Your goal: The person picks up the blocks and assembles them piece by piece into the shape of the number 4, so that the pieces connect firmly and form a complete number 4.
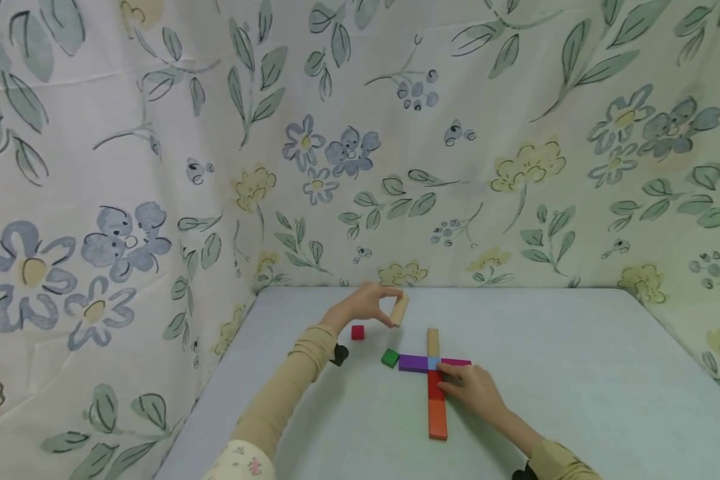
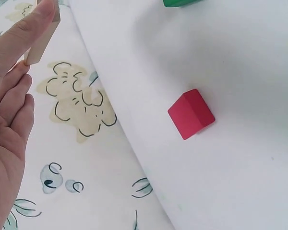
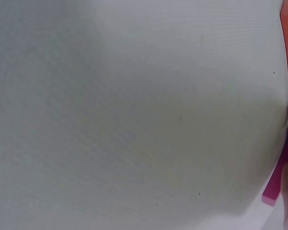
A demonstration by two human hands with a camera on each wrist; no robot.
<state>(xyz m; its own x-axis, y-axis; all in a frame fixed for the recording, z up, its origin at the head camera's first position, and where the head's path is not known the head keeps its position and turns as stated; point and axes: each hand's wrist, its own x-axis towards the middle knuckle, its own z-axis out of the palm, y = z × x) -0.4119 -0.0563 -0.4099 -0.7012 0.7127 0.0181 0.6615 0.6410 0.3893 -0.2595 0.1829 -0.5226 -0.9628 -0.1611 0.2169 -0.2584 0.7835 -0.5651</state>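
My left hand (image 1: 365,304) is raised near the table's far side and pinches a plain wooden block (image 1: 400,311) between thumb and fingers. On the table lies a cross of blocks. A light blue block (image 1: 434,363) forms its centre. A wooden block (image 1: 433,342) points away from me, a purple one (image 1: 413,363) left, and a magenta one (image 1: 457,362) right. Toward me run a red block (image 1: 435,385) and an orange one (image 1: 437,420). My right hand (image 1: 474,390) touches the cross, one finger at the light blue block, the thumb by the red one.
Left of the purple block sits a green block (image 1: 390,358). A red cube (image 2: 191,115) lies on the white table (image 1: 348,427), below my left hand. Floral cloth (image 1: 360,167) hangs behind and beside the table.
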